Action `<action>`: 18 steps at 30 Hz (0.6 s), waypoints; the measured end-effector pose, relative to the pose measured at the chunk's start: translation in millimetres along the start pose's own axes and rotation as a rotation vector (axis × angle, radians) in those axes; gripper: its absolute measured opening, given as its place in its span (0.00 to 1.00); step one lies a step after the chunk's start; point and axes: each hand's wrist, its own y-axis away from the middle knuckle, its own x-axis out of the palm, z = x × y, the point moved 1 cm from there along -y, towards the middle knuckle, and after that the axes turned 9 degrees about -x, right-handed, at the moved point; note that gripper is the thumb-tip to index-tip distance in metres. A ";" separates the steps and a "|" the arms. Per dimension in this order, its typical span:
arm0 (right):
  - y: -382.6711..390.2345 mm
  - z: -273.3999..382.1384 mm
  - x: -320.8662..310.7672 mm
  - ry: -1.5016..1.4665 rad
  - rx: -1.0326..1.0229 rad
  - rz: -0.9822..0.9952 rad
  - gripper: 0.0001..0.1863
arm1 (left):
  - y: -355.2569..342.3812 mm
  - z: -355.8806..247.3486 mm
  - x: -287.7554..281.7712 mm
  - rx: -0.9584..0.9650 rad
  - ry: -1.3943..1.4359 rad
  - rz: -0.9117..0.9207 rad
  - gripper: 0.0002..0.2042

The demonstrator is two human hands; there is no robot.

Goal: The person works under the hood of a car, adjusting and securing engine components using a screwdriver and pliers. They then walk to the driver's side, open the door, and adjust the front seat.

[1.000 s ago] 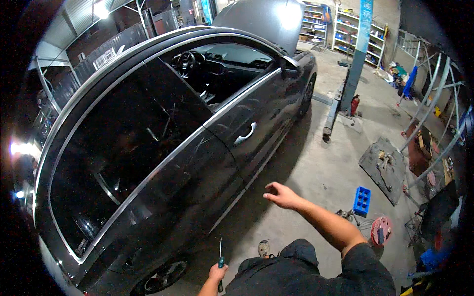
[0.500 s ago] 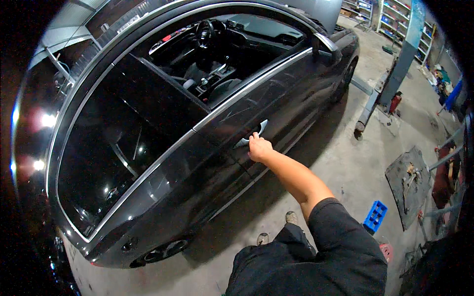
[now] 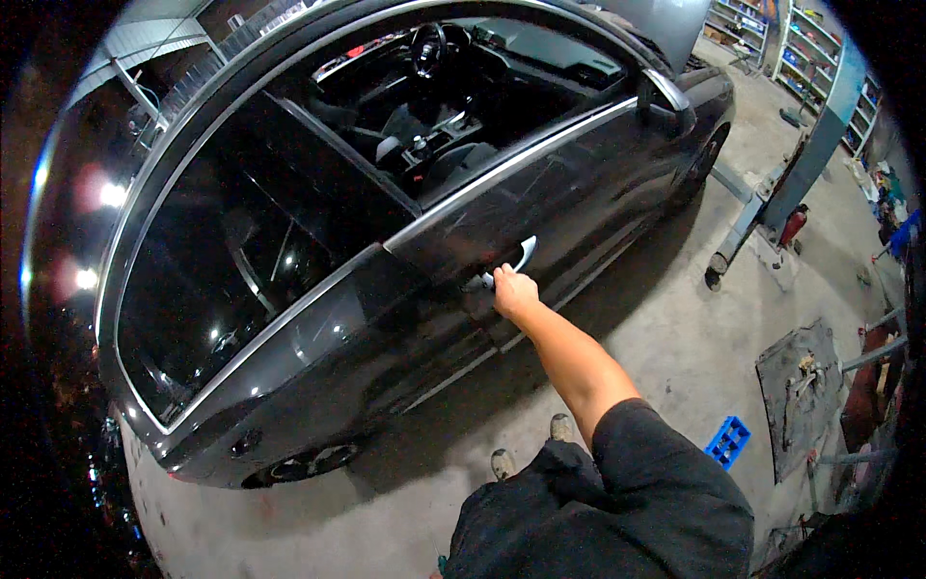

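Note:
My right hand (image 3: 516, 292) is closed round the silver door handle (image 3: 527, 253) of a dark grey car (image 3: 376, 318). The fingers curl behind the handle's rear part, so that part is mostly hidden. Its front end shows beyond my knuckles. The handle belongs to the front door (image 3: 569, 183), whose window opening shows the steering wheel (image 3: 427, 50) and seats inside. I cannot tell whether the door stands ajar. A sliver of skin tone and green at the lower edge may be my left hand (image 3: 438, 571); its fingers are hidden.
A blue lift post (image 3: 834, 125) with a low arm (image 3: 738, 227) stands beyond the car's front right. On the concrete floor lie a blue plastic crate (image 3: 727, 442) and a dark flat panel (image 3: 801, 386) with small parts on it. Stocked shelves (image 3: 810, 53) line the back.
My view has shifted, so the car's front and the lift post sit farther right. My right hand stays on the handle. A sliver of skin tone and green has appeared at the lower edge.

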 end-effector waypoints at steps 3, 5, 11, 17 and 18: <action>41.9 -11.0 4.4 0.018 -0.024 -0.028 0.18 | -35.4 19.1 -2.4 0.039 0.090 0.052 0.09; 83.0 -26.5 2.9 0.059 -0.085 -0.054 0.20 | -61.2 25.9 -4.6 0.043 0.160 0.086 0.09; 231.0 -66.8 -55.9 0.222 -0.020 0.085 0.21 | -141.5 10.7 3.9 -0.037 0.217 0.278 0.08; 369.5 -107.0 -93.6 0.397 0.384 0.016 0.23 | -95.3 -56.8 -16.6 0.020 -0.057 0.143 0.11; 390.5 -118.4 -79.3 0.386 0.253 -0.100 0.33 | -97.4 -53.1 -26.1 0.024 -0.088 0.142 0.11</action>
